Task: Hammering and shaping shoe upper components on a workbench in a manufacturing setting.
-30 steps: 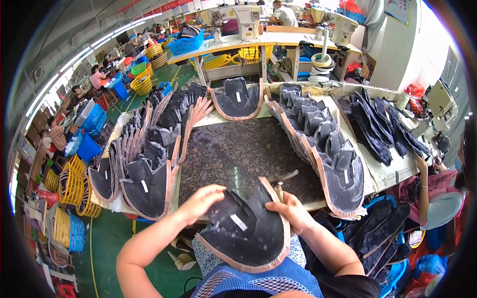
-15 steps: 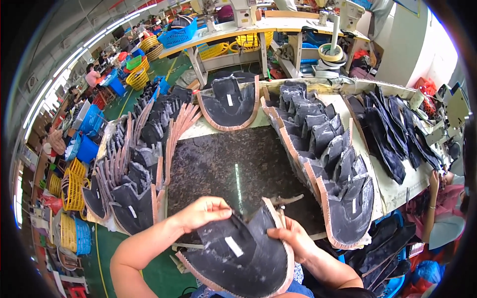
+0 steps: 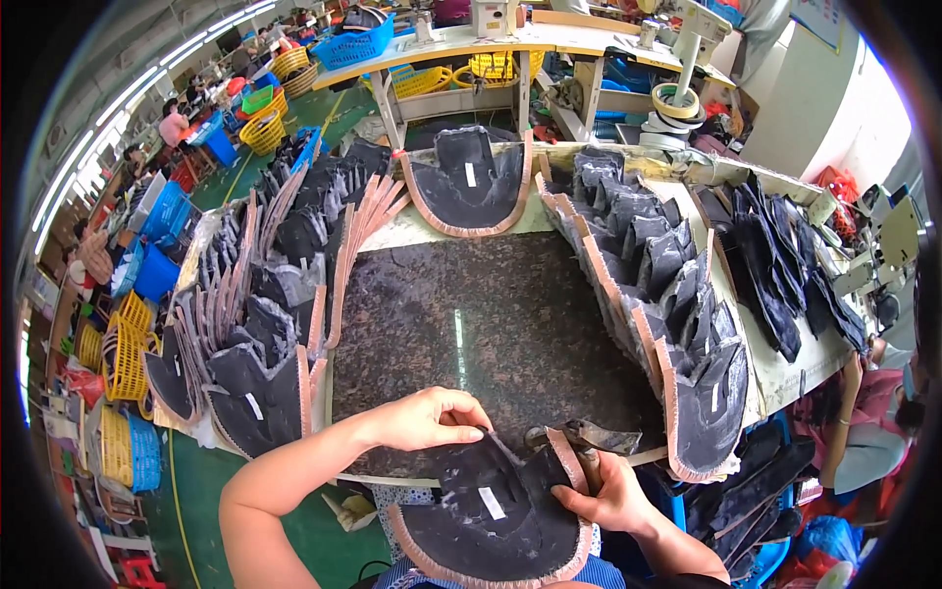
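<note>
A black shoe upper [image 3: 461, 535] with a pinkish-tan pleated edge and a white label is held up at the near side of a dark stone slab [image 3: 442, 304]. At its upper left corner, my left hand [image 3: 437, 420] pinches the black material between thumb and fingers. My right hand [image 3: 613, 496] grips the pleated edge on the right, its thumb on the inner face. From that same hand juts a dark metal hammer [image 3: 606, 436], its head over the slab's near edge and its handle mostly hidden by the fingers.
Rows of similar uppers stand along the table's left [image 3: 265, 344] and right [image 3: 702, 402], with one upper [image 3: 469, 191] behind the slab. Flat black pieces [image 3: 775, 265] lie farther right. A co-worker [image 3: 873, 432] sits at the right. Across the back runs a sewing bench [image 3: 569, 37].
The held upper has moved slightly right and down, with both hands following. The hammer head has turned and shows more clearly. My view has shifted slightly.
</note>
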`<state>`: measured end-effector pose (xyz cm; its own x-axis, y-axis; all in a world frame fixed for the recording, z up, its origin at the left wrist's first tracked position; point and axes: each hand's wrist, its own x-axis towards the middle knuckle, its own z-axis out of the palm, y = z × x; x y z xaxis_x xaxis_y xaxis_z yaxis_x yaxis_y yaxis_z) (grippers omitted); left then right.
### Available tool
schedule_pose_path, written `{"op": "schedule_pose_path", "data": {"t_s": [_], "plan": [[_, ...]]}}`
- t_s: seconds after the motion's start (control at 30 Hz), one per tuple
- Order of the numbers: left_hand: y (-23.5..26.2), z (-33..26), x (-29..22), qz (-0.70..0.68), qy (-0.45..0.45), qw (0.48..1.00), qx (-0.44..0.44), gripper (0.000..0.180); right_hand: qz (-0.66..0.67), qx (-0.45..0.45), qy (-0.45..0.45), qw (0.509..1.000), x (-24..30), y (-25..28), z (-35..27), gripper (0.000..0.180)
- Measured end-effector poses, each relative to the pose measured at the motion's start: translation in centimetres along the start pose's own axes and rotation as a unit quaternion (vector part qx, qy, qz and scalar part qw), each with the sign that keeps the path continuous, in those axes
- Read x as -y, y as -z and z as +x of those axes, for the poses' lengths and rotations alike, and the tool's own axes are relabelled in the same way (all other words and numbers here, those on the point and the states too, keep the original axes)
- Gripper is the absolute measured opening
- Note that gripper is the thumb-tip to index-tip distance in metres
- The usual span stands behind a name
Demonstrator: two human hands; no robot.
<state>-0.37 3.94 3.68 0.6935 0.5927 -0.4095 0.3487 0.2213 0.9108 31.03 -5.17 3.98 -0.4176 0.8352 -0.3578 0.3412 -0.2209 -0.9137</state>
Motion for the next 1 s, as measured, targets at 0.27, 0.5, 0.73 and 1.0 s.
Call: {"op": "schedule_pose_path", "data": {"t_s": [0.27,0.5,0.73,1.0], "plan": [[0.5,0.2,0.4,0.052,-0.070,0.996,0.031,0.024,0.011,-0.119,0.116,0.986,-0.9,-2.4,-0.7,0.041],[1.5,1.4,2.6,0.185,-0.191,0.963,-0.031,0.010,0.018,-0.213,0.063,0.975,-0.7,-0.9,1.0,0.011],[1.8,1.8,0.7,0.244,-0.197,0.949,-0.036,0.014,-0.043,-0.180,0.119,0.976,2.9,-1.3,0.3,0.029],[2.9,2.4,1.9,0.259,-0.243,0.934,-0.027,0.015,-0.234,0.024,0.105,0.966,2.2,-1.7,3.1,0.032]]}}
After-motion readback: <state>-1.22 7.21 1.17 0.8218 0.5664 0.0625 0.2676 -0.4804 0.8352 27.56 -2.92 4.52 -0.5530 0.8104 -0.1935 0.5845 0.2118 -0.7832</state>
